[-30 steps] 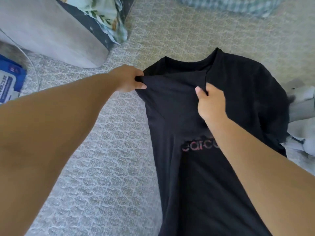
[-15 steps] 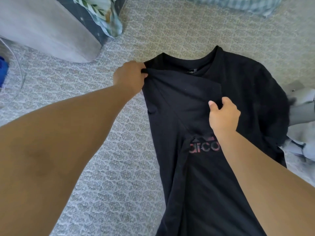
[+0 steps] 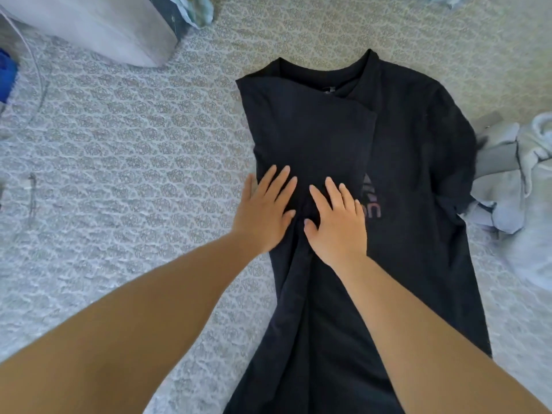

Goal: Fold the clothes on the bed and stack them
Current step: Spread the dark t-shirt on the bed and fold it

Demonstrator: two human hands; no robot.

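- Bed (image 3: 125, 162): patterned cover fills the frame; no finished stack is visible on it.
- Black T-shirt (image 3: 418, 180): lies flat at centre-right, its left side folded inward over the chest, right sleeve unfolded. Judged: early in folding this one garment.
- Grey-blue garment (image 3: 513, 174): crumpled at the right edge, unfolded, partly cut off.
- Left hand (image 3: 263, 213) and right hand (image 3: 337, 225): fingers straight and spread, pressing flat on the fold.
- Hem runs out of frame below; the chest print is partly covered and unreadable.

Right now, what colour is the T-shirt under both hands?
Black, with a partly covered reddish logo on the T-shirt; the head view shows it.
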